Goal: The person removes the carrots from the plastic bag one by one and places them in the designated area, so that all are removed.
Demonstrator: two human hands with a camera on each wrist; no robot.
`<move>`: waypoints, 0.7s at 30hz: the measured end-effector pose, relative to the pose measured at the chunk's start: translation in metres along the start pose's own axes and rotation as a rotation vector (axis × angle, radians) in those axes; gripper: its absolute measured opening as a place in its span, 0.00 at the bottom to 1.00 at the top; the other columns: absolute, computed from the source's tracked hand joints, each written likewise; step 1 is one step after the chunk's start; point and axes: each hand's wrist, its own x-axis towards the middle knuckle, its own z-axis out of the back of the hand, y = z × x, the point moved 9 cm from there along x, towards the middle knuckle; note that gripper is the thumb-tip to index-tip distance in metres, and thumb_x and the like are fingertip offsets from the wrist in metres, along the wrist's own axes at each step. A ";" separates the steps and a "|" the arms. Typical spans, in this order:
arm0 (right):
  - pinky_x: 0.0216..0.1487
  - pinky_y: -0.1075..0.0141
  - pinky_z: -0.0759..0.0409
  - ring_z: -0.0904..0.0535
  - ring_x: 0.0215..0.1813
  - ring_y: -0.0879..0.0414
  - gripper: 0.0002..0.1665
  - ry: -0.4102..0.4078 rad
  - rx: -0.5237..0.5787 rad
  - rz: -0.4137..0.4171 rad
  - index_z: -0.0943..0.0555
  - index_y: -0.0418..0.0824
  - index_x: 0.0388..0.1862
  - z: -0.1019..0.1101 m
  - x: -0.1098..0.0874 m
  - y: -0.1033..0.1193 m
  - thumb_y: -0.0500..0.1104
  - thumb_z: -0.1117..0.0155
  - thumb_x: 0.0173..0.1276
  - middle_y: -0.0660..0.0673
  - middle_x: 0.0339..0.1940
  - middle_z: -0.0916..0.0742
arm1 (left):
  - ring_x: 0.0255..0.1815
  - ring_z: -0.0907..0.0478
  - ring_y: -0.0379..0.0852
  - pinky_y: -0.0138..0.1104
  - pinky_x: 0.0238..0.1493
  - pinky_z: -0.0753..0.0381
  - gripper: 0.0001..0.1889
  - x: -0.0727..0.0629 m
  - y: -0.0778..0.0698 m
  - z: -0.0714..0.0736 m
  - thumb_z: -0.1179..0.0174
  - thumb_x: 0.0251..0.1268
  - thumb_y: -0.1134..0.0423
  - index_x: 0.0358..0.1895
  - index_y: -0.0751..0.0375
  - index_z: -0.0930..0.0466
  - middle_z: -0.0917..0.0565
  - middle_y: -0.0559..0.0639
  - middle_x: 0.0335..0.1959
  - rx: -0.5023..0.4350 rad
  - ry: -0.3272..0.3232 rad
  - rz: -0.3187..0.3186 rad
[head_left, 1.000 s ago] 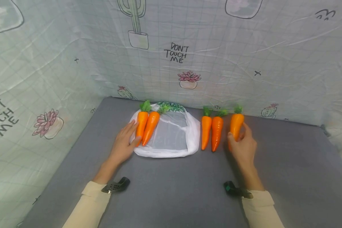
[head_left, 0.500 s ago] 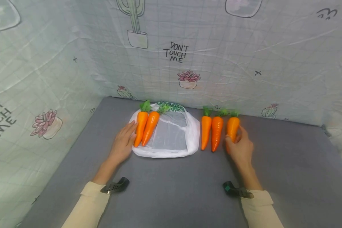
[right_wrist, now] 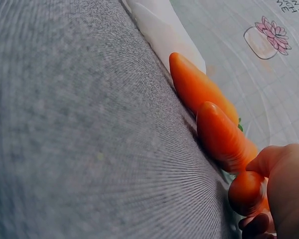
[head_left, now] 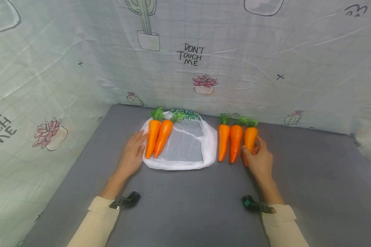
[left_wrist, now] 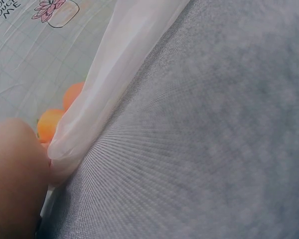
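Note:
At the right end of a row, my right hand [head_left: 261,159] pinches an orange carrot [head_left: 250,137] with a green top between thumb and fingers. Its tip shows under the thumb in the right wrist view. Just left of it lie a ridged carrot [head_left: 236,141] and a smoother carrot [head_left: 224,141], tops toward the wall. A white mesh bag [head_left: 209,151] lies flat with two carrots on its left part, an outer carrot [head_left: 153,137] and an inner, slanted carrot [head_left: 163,137]. My left hand [head_left: 131,152] rests at the bag's left edge, fingers extended beside the outer carrot.
A grey cloth-covered table [head_left: 185,206] extends under everything. Behind it hangs a pale printed curtain [head_left: 241,68], close to the carrot tops, and another side of curtain [head_left: 49,92] stands at the left. Both wrists wear dark camera straps.
My right hand has shifted left, bringing its carrot close beside the ridged one. My left thumb has drawn back off the outer carrot on the bag.

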 end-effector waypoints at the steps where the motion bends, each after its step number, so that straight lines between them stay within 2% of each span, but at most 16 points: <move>1: 0.28 0.62 0.36 0.30 0.26 0.50 0.38 -0.001 -0.001 0.004 0.33 0.37 0.69 0.000 0.000 0.000 0.52 0.35 0.63 0.43 0.26 0.24 | 0.74 0.49 0.59 0.54 0.71 0.53 0.24 0.000 0.000 0.000 0.52 0.73 0.64 0.71 0.62 0.37 0.41 0.57 0.73 0.004 -0.004 -0.003; 4: 0.29 0.62 0.36 0.30 0.26 0.50 0.38 0.002 -0.003 0.016 0.32 0.36 0.68 -0.002 -0.001 0.001 0.52 0.35 0.64 0.43 0.25 0.24 | 0.73 0.48 0.60 0.55 0.70 0.53 0.24 0.000 0.001 0.001 0.51 0.73 0.63 0.70 0.62 0.36 0.39 0.59 0.72 0.018 -0.006 -0.002; 12: 0.28 0.61 0.36 0.29 0.27 0.49 0.41 0.075 -0.049 0.043 0.35 0.33 0.69 -0.007 -0.001 0.003 0.56 0.38 0.66 0.42 0.26 0.23 | 0.73 0.49 0.60 0.54 0.71 0.55 0.25 0.000 0.001 0.000 0.50 0.72 0.62 0.70 0.61 0.36 0.38 0.59 0.72 0.027 0.018 0.035; 21: 0.27 0.61 0.37 0.30 0.26 0.49 0.42 0.104 -0.044 0.058 0.36 0.34 0.70 -0.008 0.001 0.004 0.59 0.41 0.67 0.43 0.26 0.25 | 0.73 0.49 0.60 0.53 0.71 0.56 0.25 0.000 -0.001 0.000 0.50 0.72 0.62 0.70 0.61 0.36 0.38 0.59 0.72 0.040 0.025 0.051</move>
